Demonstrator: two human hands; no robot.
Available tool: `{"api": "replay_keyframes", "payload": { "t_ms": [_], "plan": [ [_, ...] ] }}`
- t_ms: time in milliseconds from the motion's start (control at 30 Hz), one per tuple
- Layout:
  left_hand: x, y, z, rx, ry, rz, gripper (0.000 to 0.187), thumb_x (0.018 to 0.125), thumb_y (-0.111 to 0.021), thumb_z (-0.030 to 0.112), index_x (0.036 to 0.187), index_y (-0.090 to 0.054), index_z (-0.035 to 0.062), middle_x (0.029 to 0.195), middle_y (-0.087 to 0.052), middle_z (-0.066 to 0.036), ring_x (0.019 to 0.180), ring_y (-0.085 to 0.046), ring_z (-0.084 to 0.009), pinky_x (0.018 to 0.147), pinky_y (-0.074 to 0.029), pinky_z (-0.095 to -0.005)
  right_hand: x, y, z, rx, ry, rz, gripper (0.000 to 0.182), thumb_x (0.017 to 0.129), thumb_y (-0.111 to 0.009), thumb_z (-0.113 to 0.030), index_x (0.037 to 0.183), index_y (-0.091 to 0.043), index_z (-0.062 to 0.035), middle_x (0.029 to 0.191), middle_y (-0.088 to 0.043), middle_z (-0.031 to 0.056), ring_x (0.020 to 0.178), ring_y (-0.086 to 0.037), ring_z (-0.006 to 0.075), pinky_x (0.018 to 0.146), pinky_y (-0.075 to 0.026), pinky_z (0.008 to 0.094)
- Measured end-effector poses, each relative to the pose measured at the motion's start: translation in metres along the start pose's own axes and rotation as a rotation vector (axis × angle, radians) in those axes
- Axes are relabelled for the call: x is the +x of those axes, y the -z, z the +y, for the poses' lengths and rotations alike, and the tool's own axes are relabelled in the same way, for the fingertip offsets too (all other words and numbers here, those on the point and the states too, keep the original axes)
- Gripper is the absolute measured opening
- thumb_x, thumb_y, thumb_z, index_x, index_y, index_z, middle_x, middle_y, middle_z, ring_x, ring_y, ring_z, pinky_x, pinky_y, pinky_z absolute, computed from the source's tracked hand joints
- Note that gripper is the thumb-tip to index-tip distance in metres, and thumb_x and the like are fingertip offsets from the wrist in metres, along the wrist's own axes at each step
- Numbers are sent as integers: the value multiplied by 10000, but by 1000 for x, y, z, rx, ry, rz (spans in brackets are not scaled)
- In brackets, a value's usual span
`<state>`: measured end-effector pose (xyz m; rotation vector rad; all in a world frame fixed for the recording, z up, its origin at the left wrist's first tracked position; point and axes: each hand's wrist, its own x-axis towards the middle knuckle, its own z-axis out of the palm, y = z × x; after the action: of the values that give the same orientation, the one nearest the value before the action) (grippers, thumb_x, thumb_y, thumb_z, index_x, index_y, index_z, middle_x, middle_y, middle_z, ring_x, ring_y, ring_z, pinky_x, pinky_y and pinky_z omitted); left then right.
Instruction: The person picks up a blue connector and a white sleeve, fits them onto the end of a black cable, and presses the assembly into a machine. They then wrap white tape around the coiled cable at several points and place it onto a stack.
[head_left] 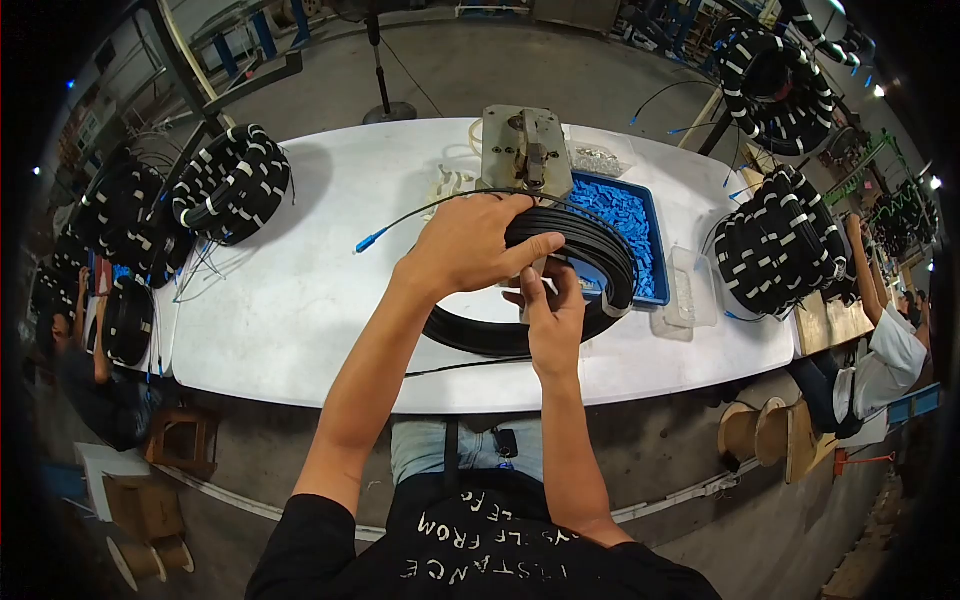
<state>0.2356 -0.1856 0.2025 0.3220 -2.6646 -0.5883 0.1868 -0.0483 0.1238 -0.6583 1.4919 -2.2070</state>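
A coil of black cable [480, 335] lies tilted over the white table, its far side raised close to a metal fixture [525, 150]. My left hand [475, 245] is closed over the coil's upper left part, thumb stretched to the right. Inside the ring, my right hand [555, 315] has its fingers curled and its thumb up, almost meeting the left thumb. A narrow pale strip shows between the hands; whether my right fingers pinch it is hidden. One cable end with a blue connector [370, 240] sticks out left of the coil.
Behind the coil stands a blue tray [655, 230] of small blue parts, with a clear plastic box [680, 305] beside it. Taped black coils sit at the table's left [235, 185] and right [780, 245]. People work at both sides.
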Motion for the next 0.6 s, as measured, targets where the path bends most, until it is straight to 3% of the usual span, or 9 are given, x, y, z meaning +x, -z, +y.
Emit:
{"api": "replay_keyframes", "payload": {
  "t_ms": [67, 167, 300, 367, 400, 500, 600],
  "plan": [
    [1, -1, -2, 0, -9, 24, 724, 880, -545, 625, 1178, -627, -29, 1074, -670, -232, 1031, -623, -380, 906, -474, -427, -2, 6, 7, 26, 36, -106, 270, 990, -577, -149, 1163, -511, 48, 965, -624, 90, 865, -649, 153, 810, -530, 271],
    [-1, 0, -3, -9, -9, 26, 709, 870, -566, 619, 1161, -642, -23, 1071, -673, -229, 1014, -630, -374, 894, -481, -422, -2, 11, 14, 77, 19, -126, 249, 989, -571, -119, 1166, -506, 43, 1003, -619, 103, 882, -651, 159, 800, -524, 281],
    [0, 4, 2, -62, -13, -4, 675, 858, -605, 596, 1134, -658, -17, 1009, -687, -212, 971, -644, -365, 864, -493, -410, 4, 3, 38, 245, 86, -25, 267, 981, -569, -77, 1212, -492, 33, 1065, -628, 117, 950, -638, 166, 852, -503, 284],
    [-1, 4, 6, -79, -15, -34, 662, 857, -615, 587, 1126, -662, -16, 983, -691, -204, 953, -648, -362, 852, -496, -407, 15, 3, 50, 223, 245, 6, 369, 974, -575, -64, 1310, -441, 5, 1205, -597, 137, 1106, -591, 189, 948, -480, 288],
    [-3, 0, 5, -59, -53, 13, 651, 857, -619, 579, 1124, -663, -13, 962, -692, -197, 938, -649, -360, 840, -496, -409, 20, 7, 54, 188, 203, 15, 405, 956, -594, -36, 1329, -440, 0, 1271, -559, 123, 1176, -543, 189, 985, -462, 289],
    [-5, 2, 7, -15, -78, 3, 695, 869, -562, 627, 1158, -651, 1, 1012, -691, -196, 960, -651, -359, 850, -502, -424, 27, 12, 60, 152, 225, -23, 413, 955, -596, -33, 1337, -441, -2, 1286, -550, 108, 1179, -545, 188, 1009, -452, 303],
    [-7, 6, 13, -112, -113, 19, 546, 868, -637, 521, 1111, -672, 33, 936, -691, -180, 897, -650, -359, 804, -500, -410, 26, 11, 51, 149, 237, -42, 404, 963, -594, -56, 1339, -455, -5, 1281, -554, 88, 1187, -539, 190, 1024, -438, 318]
  ]
}}
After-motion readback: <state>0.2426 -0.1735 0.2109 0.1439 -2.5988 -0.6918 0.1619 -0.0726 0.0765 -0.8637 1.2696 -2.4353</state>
